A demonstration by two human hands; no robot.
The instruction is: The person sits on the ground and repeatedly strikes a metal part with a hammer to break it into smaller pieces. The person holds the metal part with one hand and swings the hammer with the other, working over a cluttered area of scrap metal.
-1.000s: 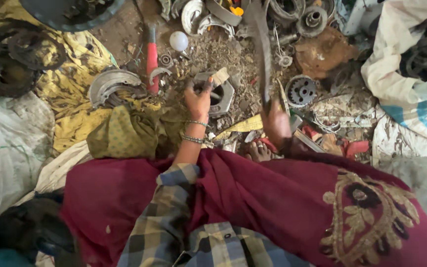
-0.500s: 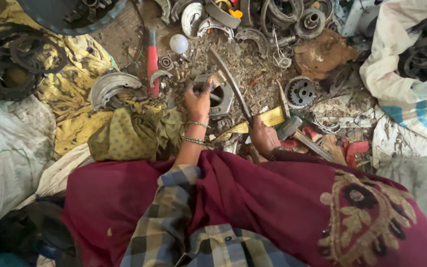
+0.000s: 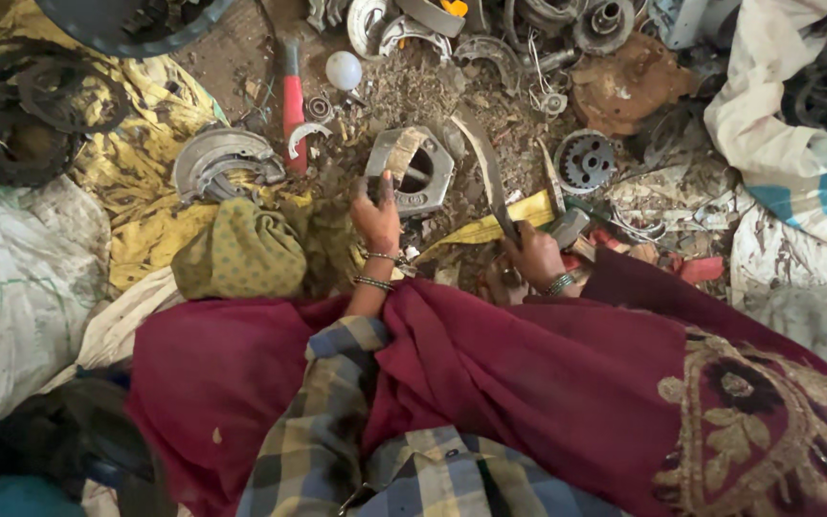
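My left hand (image 3: pixel 376 213) rests on a grey metal part with a round hole (image 3: pixel 412 169), fingers on its near edge. My right hand (image 3: pixel 531 257) grips the lower end of a long curved flat metal bar (image 3: pixel 483 163) that slants up over the scrap. Both wrists wear bangles. A dark red embroidered cloth (image 3: pixel 528 383) covers my lap, and a plaid sleeve (image 3: pixel 332 421) runs up to the left hand.
Scrap metal lies all around: a toothed gear (image 3: pixel 586 161), curved brake shoes (image 3: pixel 217 158), a red-handled tool (image 3: pixel 293 91), a white ball (image 3: pixel 344 69), a yellow strip (image 3: pixel 500 222). Yellow cloth (image 3: pixel 145 182) with black rings lies at left, white sacks (image 3: pixel 796 124) at right.
My right hand pulled back toward my lap and brought the curved bar down over the scrap. My left hand stayed on the grey part.
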